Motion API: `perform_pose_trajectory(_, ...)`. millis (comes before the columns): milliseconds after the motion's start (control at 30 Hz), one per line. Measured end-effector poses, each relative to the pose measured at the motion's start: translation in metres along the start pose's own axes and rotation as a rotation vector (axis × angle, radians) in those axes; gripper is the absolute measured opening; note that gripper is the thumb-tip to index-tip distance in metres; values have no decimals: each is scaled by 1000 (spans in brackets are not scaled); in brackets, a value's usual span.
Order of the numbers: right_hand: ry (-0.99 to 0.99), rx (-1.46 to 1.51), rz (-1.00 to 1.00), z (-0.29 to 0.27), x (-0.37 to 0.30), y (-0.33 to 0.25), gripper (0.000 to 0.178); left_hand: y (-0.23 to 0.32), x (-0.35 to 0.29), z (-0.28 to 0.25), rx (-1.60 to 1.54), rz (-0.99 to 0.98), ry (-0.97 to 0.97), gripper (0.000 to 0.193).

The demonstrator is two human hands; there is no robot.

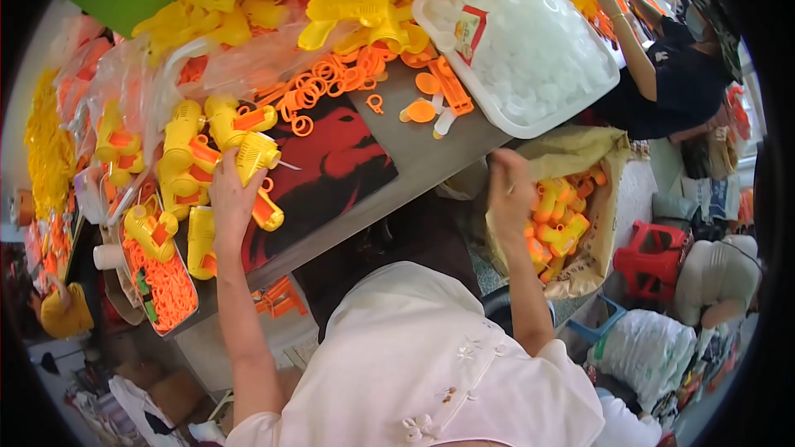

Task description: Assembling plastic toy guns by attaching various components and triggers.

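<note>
My left hand point(232, 197) is closed round a yellow toy gun point(258, 159) with an orange trigger part, above the left end of the bench. A thin pale piece sticks out from its right side. More yellow toy guns point(180, 149) lie close beside that hand, and one rests on a tray point(187, 324) of small orange parts point(166, 285). Off the bench's front edge, my right hand point(511, 185) hovers by the opening of a sack point(609, 223) that holds several yellow and orange toy guns point(563, 236). Motion smears its fingers, so their grip is unclear.
A white tub point(530, 128) of translucent caps point(522, 41) stands at the bench's back right. Orange rings point(310, 87) and a yellow heap point(356, 16) lie behind a red and black mat point(331, 157). A co-worker point(679, 66) sits far right, near a red stool point(650, 261).
</note>
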State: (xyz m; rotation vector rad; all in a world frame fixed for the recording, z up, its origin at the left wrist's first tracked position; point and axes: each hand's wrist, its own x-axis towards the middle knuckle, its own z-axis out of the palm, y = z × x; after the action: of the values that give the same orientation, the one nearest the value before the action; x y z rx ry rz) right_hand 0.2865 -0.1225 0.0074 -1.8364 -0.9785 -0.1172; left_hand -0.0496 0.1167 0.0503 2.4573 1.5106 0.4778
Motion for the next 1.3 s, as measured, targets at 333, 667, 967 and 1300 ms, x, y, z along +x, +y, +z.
perform_pose_trajectory(333,-220,-222,-483,169,117,-36,30,18,-43,-38,-545,-172,137,64)
perform_pose_trajectory(667,-523,199,-347,141,100,-45,29,17,-72,-18,-1105,-288,247,59)
perform_pose_trajectory(967,-1739,209,-44,57,-1,-61,36,20,-72,-17,-1195,-239,365,51)
perform_pose_trajectory(1300,-719,105,-522,249,-99,87,31,39,-104,-15,-1205,-276,410,54)
